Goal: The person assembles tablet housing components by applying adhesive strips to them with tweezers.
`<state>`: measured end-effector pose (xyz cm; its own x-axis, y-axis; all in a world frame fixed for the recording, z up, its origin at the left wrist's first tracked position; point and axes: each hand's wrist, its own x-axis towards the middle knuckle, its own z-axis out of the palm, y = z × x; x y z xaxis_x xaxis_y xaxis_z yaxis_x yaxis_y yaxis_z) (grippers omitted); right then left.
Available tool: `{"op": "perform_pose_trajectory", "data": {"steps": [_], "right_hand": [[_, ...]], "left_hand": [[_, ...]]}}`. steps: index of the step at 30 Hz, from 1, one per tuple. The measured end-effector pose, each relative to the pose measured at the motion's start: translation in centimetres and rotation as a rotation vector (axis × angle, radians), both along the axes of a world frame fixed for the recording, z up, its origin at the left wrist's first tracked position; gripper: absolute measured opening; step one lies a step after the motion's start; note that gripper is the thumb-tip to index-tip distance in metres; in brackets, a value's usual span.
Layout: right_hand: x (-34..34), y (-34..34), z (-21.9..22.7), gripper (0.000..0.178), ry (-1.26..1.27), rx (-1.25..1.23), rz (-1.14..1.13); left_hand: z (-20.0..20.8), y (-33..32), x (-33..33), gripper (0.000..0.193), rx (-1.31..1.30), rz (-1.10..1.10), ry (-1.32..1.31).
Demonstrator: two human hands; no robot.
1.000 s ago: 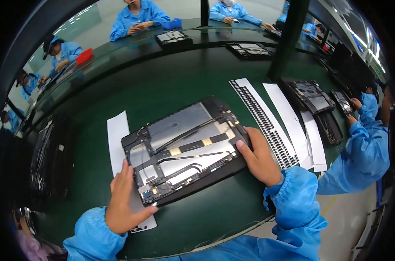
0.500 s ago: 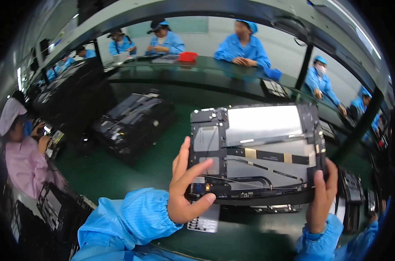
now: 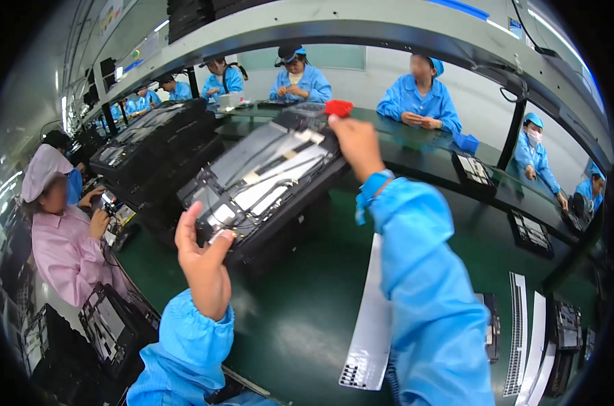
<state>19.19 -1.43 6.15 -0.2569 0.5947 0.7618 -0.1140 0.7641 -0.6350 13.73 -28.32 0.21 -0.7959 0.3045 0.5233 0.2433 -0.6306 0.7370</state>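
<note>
Blue elastic-cuffed sleeves [image 3: 422, 257] on both arms. Left hand [image 3: 209, 271] half open, palm partly visible, thumb and fingers spread around the near-left corner of the open device panel [image 3: 270, 179]; thumb tip at the corner. Can't tell if it bears any weight. Right hand [image 3: 358, 145] closed on the panel's far-right end, thumb at the edge, other fingers mostly hidden.

Panel sits left of centre, tilted in view, inner side up: silver plates, black cables, pale tape patches. Black tray material directly below it; can't tell whether panel and stack are fully in contact.

Left of the panel, just behind it: taller black stack [image 3: 161, 145] with another device on top. Under it all, dark green tabletop [image 3: 287, 311], glossy. White strip [image 3: 368, 325] with black marks at its near end lies beside the right forearm. More white strips [image 3: 517, 331] at far right, near a stacked device [image 3: 566, 325].

Across the table: red tray [image 3: 339, 108], blue bin [image 3: 466, 142], two devices [image 3: 474, 170] along the right side. Co-workers in blue [image 3: 422, 101] sit behind. Pink-clad co-worker [image 3: 67, 250] at left, hands on a small part. Grey shelf beam [image 3: 307, 34] arches overhead.
</note>
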Motion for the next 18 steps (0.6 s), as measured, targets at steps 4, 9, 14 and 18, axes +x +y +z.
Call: {"op": "perform_pose_trajectory", "data": {"steps": [4, 9, 14, 18], "right_hand": [[-5.3, 1.1, -6.4, 0.041, -0.083, -0.152, -0.095], [-6.1, 1.3, -8.3, 0.035, -0.030, -0.266, -0.176], [-6.5, -1.5, -8.7, 0.040, -0.055, -0.432, -0.089], [-6.6, -0.1, -9.5, 0.043, -0.104, -0.418, -0.053]], "left_hand": [[-2.8, 1.4, -3.5, 0.051, -0.292, 0.218, 0.089], [-4.9, 0.5, -6.4, 0.044, -0.342, 0.314, 0.208], [-6.1, 1.3, -13.3, 0.052, -0.113, -0.032, -0.241], [-7.6, 2.9, -12.7, 0.054, -0.054, -0.129, -0.305]]}}
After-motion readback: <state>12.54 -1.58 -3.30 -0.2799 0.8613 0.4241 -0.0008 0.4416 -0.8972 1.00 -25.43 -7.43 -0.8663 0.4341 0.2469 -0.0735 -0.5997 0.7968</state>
